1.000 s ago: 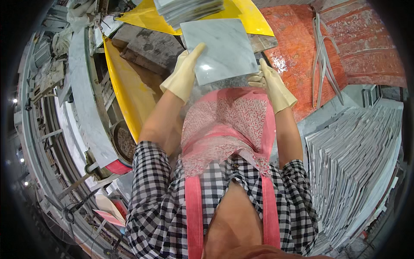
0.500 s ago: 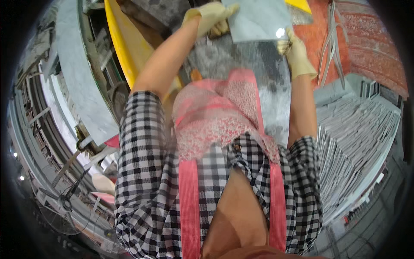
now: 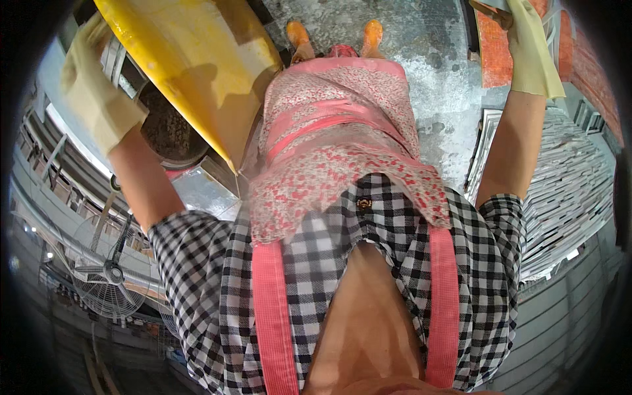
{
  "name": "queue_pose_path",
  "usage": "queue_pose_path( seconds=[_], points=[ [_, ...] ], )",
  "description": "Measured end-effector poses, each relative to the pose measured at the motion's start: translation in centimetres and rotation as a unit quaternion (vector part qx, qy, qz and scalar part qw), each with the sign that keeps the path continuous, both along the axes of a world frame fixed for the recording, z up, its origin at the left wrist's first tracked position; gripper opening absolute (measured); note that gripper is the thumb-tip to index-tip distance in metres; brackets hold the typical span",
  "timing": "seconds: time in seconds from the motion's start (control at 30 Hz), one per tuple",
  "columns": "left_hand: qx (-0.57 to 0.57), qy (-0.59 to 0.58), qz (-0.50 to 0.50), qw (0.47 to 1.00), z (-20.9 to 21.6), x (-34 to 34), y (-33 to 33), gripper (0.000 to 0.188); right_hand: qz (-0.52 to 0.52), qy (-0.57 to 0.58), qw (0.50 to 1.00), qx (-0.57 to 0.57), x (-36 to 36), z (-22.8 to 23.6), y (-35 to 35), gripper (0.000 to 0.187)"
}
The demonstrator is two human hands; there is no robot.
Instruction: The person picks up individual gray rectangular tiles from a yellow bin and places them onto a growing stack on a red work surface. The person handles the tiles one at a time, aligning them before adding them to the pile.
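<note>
My left hand (image 3: 99, 92), in a pale yellow rubber glove, is stretched out to the far left beside a yellow sheet-like panel (image 3: 197, 72). Its fingers are smeared by motion, so I cannot tell whether they are apart. At the upper right, my right hand (image 3: 532, 56) wears a matching glove, and its fingers bend inward at the picture's top edge. A sliver of something grey shows by those fingers, mostly cut off, too little to name. The glove's fingertips look brown and dirty. Under the left arm sits a dark round tub (image 3: 164, 125).
Tightly packed stacks of thin grey-white pieces (image 3: 559, 191) stand on my right. Orange-red sheeting (image 3: 497, 52) lies beyond them. A wet grey floor (image 3: 441, 85) spreads around my orange boots (image 3: 372, 34). A standing fan (image 3: 112, 273) is at the lower left.
Both hands were together on a smooth grey-white panel ahead of me. Now they are wide apart, left hand far left, right hand further right. That panel no longer shows whole.
</note>
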State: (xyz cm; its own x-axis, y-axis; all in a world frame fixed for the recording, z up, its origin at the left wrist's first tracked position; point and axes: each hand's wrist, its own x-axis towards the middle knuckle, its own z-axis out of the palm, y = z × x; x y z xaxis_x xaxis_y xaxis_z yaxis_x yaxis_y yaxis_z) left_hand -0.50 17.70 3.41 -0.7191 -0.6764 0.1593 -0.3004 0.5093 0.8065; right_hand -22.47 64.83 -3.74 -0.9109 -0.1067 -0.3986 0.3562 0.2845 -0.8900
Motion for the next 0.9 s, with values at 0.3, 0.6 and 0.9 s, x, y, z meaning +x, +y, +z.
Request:
queue_pose_path(
  seconds=[0.3, 0.6, 0.9],
  points=[
    [0.064, -0.256, 0.356, 0.896, -0.2, 21.8, -11.2, 0.082, 0.003, 0.043, 0.979, -0.199, 0.8, 0.0, -1.0, 0.044],
    [0.116, -0.270, 0.341, 0.893, -1.5, 25.1, -13.1, 0.058, -0.259, -0.044, 0.938, -0.227, 4.5, -5.2, 1.5, 0.054],
    [0.168, -0.385, 0.273, 0.866, -0.9, 27.0, -16.6, 0.091, -0.358, -0.030, 0.864, -0.353, 6.2, -2.9, -0.9, 0.058]
  ],
)
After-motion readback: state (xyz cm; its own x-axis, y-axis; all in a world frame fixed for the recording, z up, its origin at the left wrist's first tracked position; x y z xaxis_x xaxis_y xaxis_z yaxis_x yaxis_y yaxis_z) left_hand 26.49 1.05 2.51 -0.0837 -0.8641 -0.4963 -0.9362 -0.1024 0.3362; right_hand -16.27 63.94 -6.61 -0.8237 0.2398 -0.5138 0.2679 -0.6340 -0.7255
